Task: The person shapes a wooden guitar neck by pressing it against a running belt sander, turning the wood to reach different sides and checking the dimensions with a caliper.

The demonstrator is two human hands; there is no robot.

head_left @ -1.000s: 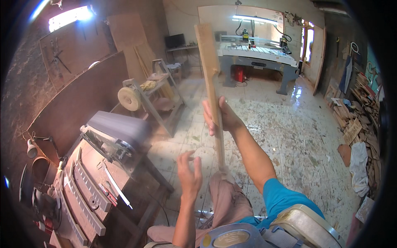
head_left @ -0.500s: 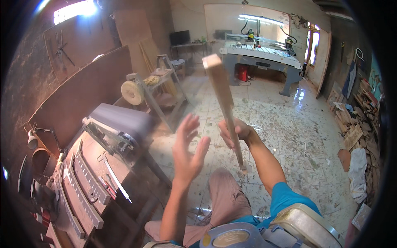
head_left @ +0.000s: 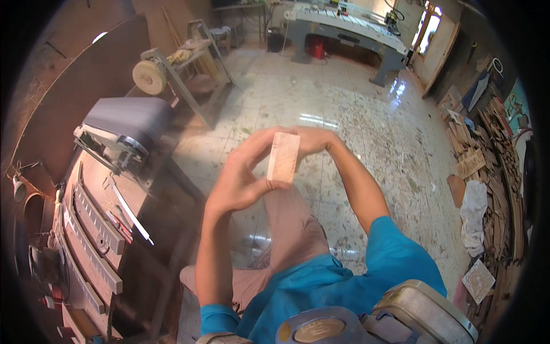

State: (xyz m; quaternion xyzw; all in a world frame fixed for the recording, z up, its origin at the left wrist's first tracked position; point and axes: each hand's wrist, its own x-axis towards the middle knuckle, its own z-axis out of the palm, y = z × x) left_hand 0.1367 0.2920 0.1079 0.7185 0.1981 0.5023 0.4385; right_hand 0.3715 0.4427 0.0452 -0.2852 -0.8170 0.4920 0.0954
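Observation:
A piece of wood (head_left: pixel 284 158) is held out in front of me, its pale rectangular end facing up towards my view. My left hand (head_left: pixel 240 175) grips it near this end, thumb along the lower edge and fingers over the top. On the far right side, my right hand (head_left: pixel 314 140) holds the same piece; its fingers are mostly hidden behind the wood. The length of the piece runs away from view, so its far end does not show. Beneath my arms is my bent leg (head_left: pixel 295 223) in light trousers.
On the left, a belt sander (head_left: pixel 123 123) stands by a bench holding curved slotted strips (head_left: pixel 91 246) and a caliper (head_left: pixel 130 209). Beyond is a stand with a round buffing wheel (head_left: pixel 149 77). A gantry machine (head_left: pixel 344 28) stands far back; wood scraps (head_left: pixel 498 195) are stacked right.
The wood has swung from upright to end-on towards me. My left hand, open and apart before, has closed on it. My view has tipped downward.

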